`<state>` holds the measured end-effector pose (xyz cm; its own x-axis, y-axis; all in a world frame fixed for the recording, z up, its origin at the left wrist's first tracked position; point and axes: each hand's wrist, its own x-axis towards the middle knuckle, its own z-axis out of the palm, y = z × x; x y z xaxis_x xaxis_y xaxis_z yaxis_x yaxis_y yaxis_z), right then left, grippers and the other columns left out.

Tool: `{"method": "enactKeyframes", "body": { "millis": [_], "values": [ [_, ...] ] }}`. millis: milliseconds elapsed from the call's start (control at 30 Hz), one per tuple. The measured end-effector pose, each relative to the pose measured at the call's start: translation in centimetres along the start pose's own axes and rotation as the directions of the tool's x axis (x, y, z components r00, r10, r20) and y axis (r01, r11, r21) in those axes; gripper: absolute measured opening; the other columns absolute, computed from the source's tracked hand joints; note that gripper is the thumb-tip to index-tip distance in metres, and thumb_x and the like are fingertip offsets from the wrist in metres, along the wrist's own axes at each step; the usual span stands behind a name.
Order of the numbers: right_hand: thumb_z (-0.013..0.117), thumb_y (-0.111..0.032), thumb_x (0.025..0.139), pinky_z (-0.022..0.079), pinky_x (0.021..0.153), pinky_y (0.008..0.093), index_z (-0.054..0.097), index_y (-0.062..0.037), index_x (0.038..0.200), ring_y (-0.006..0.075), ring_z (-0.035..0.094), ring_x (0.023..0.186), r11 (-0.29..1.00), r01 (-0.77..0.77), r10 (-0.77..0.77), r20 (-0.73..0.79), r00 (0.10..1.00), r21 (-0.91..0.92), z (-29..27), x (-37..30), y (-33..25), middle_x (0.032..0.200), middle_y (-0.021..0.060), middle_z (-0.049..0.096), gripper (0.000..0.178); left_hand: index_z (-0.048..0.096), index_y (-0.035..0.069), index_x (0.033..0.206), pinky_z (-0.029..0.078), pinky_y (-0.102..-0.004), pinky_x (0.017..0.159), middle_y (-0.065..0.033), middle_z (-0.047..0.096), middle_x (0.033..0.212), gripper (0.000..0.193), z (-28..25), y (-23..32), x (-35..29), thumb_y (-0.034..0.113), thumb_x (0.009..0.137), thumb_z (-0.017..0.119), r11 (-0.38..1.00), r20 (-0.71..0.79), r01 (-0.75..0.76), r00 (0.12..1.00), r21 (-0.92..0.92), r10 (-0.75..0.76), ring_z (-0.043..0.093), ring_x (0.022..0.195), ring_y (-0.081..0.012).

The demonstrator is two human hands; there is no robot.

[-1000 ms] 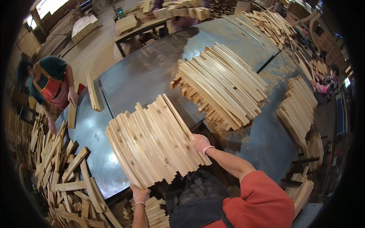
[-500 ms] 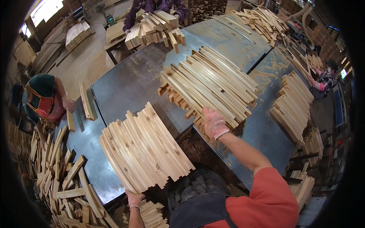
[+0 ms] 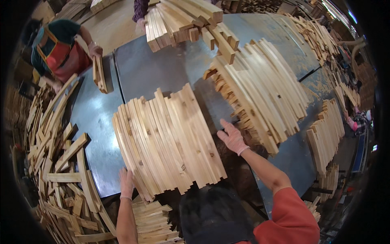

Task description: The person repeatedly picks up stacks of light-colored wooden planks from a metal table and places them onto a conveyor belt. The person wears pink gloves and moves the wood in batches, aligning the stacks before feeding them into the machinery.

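In front of me a layer of pale wooden strips point(image 3: 166, 142) lies side by side on the metal table, its ends uneven. Beside its left edge is my gloved left hand point(image 3: 126, 183), fingers stretched along the outer strip; whether it touches is hard to tell. My gloved right hand point(image 3: 232, 139) hovers with spread fingers between this layer and a taller stack of strips point(image 3: 264, 91) to the right. It holds nothing. Shorter pieces stick out from under that stack's left side.
A loose heap of wood offcuts point(image 3: 67, 175) fills the left side. A co-worker in a red apron point(image 3: 67, 61) handles strips at the far left. Across the table, another person holds a bundle of strips point(image 3: 183, 22) over the far edge. More strips point(image 3: 325, 134) stand at the right.
My right hand has left the taller stack and moved toward the near layer, fingers spread. My left hand has moved up along that layer's left side. The far person's bundle has come closer.
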<state>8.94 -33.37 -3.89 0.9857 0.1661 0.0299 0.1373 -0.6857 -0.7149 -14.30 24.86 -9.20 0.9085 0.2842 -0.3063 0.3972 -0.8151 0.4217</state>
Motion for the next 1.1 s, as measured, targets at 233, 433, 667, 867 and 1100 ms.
{"method": "enactKeyframes", "body": {
  "millis": [233, 433, 667, 867, 1100],
  "values": [
    [0.072, -0.017, 0.103, 0.039, 0.122, 0.0335, 0.035, -0.0057, 0.171, 0.0211, 0.053, 0.147, 0.787, -0.271, 0.226, 0.149, 0.963, 0.554, 10.4, 1.9, 0.1, 0.164, 0.0134, 0.054, 0.078, 0.042, 0.006, 0.161, 0.05, -0.0478, 0.113, -0.0177, 0.057, 0.147, 0.067, 2.5, 2.2, 6.7, 0.035, 0.106, 0.066, 0.605, -0.017, 0.175, 0.955, -0.777, -0.298, 0.058, 0.135, -0.0335],
    [0.076, -0.017, 0.099, 0.049, 0.112, 0.0323, 0.046, -0.0006, 0.163, 0.0183, 0.062, 0.129, 0.57, -0.455, 0.455, 0.198, 0.868, 0.684, 9.6, -1.1, -2.0, 0.149, 0.0111, 0.064, 0.073, 0.042, 0.005, 0.161, 0.058, -0.0423, 0.103, -0.0127, 0.063, 0.141, 0.078, -2.0, 6.7, 2.8, 0.028, 0.096, 0.078, 0.217, 0.17, 0.217, 0.961, -0.952, -0.216, 0.067, 0.121, -0.0263],
    [0.075, -0.019, 0.1, 0.063, 0.093, 0.0374, 0.065, -0.0008, 0.137, 0.0207, 0.073, 0.104, 0.194, -0.803, 0.509, 0.642, 0.574, 0.563, 6.6, -7.9, 2.8, 0.121, 0.008, 0.074, 0.042, 0.053, -0.004, 0.15, 0.056, -0.041, 0.103, -0.0113, 0.069, 0.128, 0.078, 1.2, 6.4, -4.3, 0.023, 0.086, 0.087, -0.001, 0.436, 0.441, 0.888, -0.898, -0.148, 0.067, 0.118, -0.0249],
    [0.08, -0.019, 0.094, 0.063, 0.095, 0.039, 0.064, 0.0008, 0.144, 0.0234, 0.074, 0.11, 0.281, -0.858, 0.423, 0.747, 0.513, 0.431, 2.4, -11.2, 4.6, 0.123, 0.0104, 0.075, 0.056, 0.062, -0.001, 0.138, 0.054, -0.0333, 0.084, -0.0056, 0.07, 0.109, 0.065, 3.9, 8.8, -15.3, 0.025, 0.083, 0.087, -0.046, 0.427, 0.434, 0.854, -0.9, -0.296, 0.065, 0.094, -0.0151],
    [0.088, -0.016, 0.083, 0.061, 0.101, 0.0423, 0.064, 0.0037, 0.144, 0.0278, 0.074, 0.115, 0.31, -0.866, 0.112, 0.889, 0.444, 0.393, -0.6, -11.2, -0.3, 0.13, 0.0142, 0.074, 0.068, 0.068, -0.001, 0.132, 0.055, -0.0331, 0.078, -0.0026, 0.071, 0.095, 0.056, 4.9, 14.1, -32.3, 0.02, 0.083, 0.084, -0.222, 0.367, 0.293, 0.747, -0.93, -0.554, 0.067, 0.084, -0.0152]
  ]
}}
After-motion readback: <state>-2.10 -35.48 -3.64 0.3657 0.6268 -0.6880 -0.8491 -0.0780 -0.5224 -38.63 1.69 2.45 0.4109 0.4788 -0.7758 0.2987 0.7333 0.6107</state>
